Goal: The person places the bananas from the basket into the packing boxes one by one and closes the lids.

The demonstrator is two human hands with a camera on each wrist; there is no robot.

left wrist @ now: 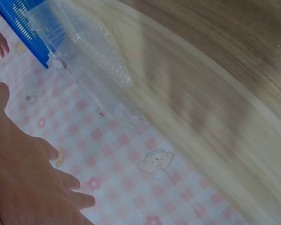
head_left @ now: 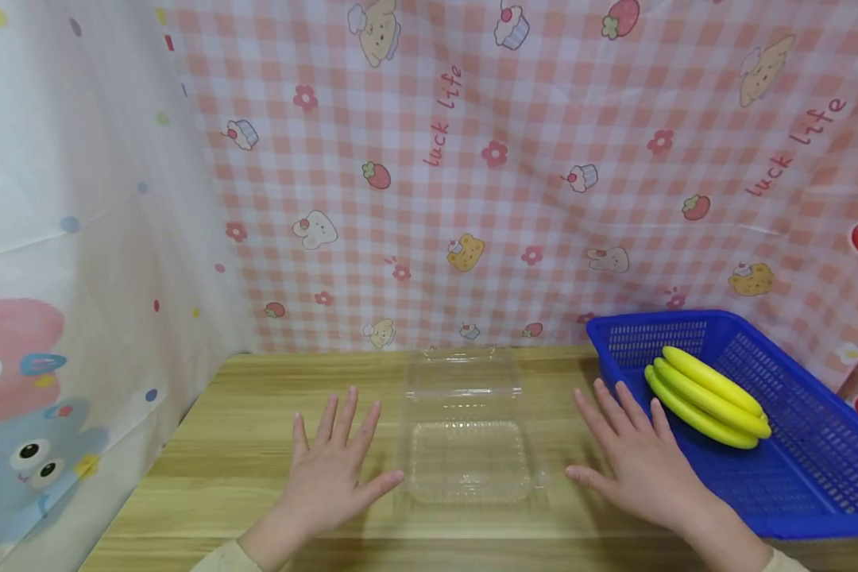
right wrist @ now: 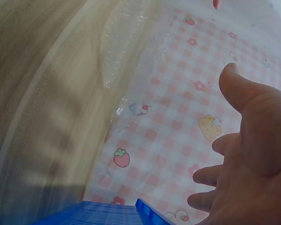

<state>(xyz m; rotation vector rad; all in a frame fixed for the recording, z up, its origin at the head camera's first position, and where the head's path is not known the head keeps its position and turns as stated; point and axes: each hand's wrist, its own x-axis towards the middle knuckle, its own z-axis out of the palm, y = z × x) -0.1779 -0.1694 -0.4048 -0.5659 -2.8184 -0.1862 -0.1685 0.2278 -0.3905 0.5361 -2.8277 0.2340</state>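
Observation:
A clear plastic clamshell box (head_left: 469,461) sits on the wooden table with its lid (head_left: 463,372) raised at the back. To its left my left hand (head_left: 329,483) is held with fingers spread, holding nothing. On the other side my right hand (head_left: 642,469) is spread in the same way, between the box and a blue plastic basket (head_left: 794,492). Inside that basket lies a bunch of yellow bananas (head_left: 711,397). The left wrist view shows the box (left wrist: 93,42) beyond my left hand (left wrist: 33,173); the right wrist view shows my right hand (right wrist: 257,150) with bare fingers.
The wooden table (head_left: 257,429) meets a pink checked cloth (head_left: 415,206) hanging at the back. A white patterned curtain (head_left: 100,262) hangs on the left. The blue basket fills the table's right side, its near rim close to my right forearm.

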